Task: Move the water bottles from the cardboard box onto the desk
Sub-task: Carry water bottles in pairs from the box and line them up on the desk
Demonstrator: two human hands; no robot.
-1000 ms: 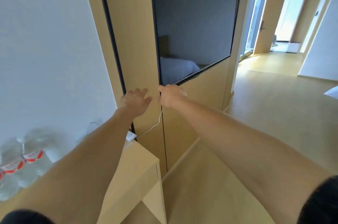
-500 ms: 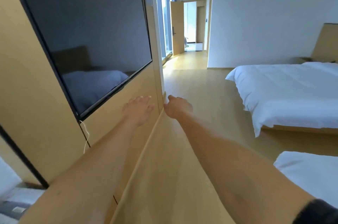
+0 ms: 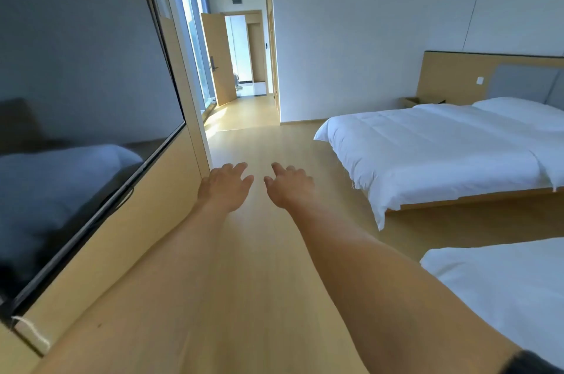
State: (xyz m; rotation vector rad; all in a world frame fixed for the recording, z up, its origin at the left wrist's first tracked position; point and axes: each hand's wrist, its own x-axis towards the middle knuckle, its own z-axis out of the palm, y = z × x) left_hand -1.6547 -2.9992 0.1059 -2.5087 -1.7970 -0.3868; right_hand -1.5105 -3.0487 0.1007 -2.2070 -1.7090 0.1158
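Both my arms reach forward over the wooden floor. My left hand (image 3: 225, 186) is held out flat with loose fingers and holds nothing. Beside it, a small gap away, my right hand (image 3: 289, 184) hangs with relaxed, slightly bent fingers, also empty. No water bottle, cardboard box or desk shows in the head view.
A wall-mounted black television (image 3: 79, 117) on a wooden panel fills the left side. Two white beds stand on the right, one far (image 3: 442, 148) and one near (image 3: 500, 291). The wooden floor (image 3: 259, 141) runs ahead to a corridor with an open door (image 3: 217, 59).
The view has swung right, away from the desk with bottles, past the television toward the beds and corridor. Both hands stay outstretched and empty; the right fingers have loosened.
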